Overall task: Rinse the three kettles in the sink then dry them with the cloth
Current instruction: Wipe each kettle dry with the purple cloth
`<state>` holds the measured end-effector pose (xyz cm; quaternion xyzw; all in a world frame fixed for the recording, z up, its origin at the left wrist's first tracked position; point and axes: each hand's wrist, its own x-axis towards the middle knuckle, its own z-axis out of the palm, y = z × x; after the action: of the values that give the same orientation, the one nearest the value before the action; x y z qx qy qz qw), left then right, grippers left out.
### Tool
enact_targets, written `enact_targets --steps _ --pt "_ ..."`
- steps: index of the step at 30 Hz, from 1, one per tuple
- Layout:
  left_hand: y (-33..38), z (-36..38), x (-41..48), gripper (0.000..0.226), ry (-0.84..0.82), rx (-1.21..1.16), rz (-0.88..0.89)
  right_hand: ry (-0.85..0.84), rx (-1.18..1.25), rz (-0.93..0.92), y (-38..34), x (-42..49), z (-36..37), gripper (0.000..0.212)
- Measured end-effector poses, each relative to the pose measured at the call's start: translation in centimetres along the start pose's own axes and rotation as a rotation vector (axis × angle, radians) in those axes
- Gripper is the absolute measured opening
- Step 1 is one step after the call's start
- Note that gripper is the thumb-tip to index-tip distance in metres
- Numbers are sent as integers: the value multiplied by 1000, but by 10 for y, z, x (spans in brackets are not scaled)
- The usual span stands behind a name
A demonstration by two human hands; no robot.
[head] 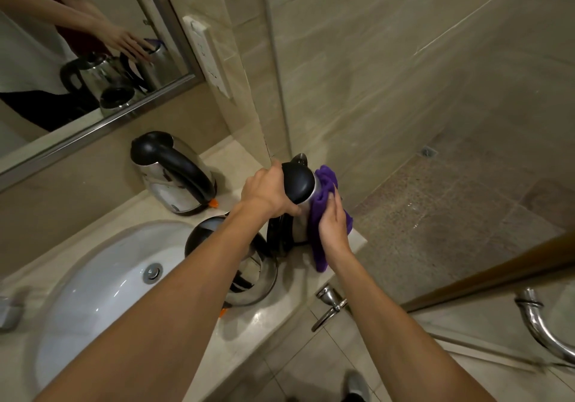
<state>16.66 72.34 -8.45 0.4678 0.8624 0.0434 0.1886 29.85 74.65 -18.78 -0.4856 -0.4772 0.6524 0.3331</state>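
Three steel kettles with black lids and handles stand on the beige counter [270, 314] right of the white sink [102, 274]. My left hand [264, 191] grips the top of the right-hand kettle [298, 184] at the counter's end. My right hand [333, 224] presses a purple cloth [323, 202] flat against that kettle's right side. A second kettle [172, 173] stands by the back wall. The third kettle [252, 271] sits beside the sink, partly hidden under my left forearm.
A mirror [77, 53] on the back wall reflects the kettles and a hand. A white socket plate [207, 56] is beside it. A glass shower screen stands right of the counter. A chrome towel hook [329, 305] juts from the counter front, with a chrome pipe [541, 327] further right.
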Motion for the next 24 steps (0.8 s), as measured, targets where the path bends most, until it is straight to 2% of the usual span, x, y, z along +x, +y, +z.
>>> enact_targets --steps 8,14,20,24 --pt "3 0 2 122 12 25 1 -25 -67 -224 4 -41 8 49" --pt "8 3 -4 94 101 -57 -89 -113 -154 -299 -5 -13 5 47" --pt "13 2 -4 107 108 -38 -132 -209 -162 -150 -20 27 -3 44" --pt "1 -6 -5 114 15 -97 -97 -203 -222 -98 -19 45 -3 46"
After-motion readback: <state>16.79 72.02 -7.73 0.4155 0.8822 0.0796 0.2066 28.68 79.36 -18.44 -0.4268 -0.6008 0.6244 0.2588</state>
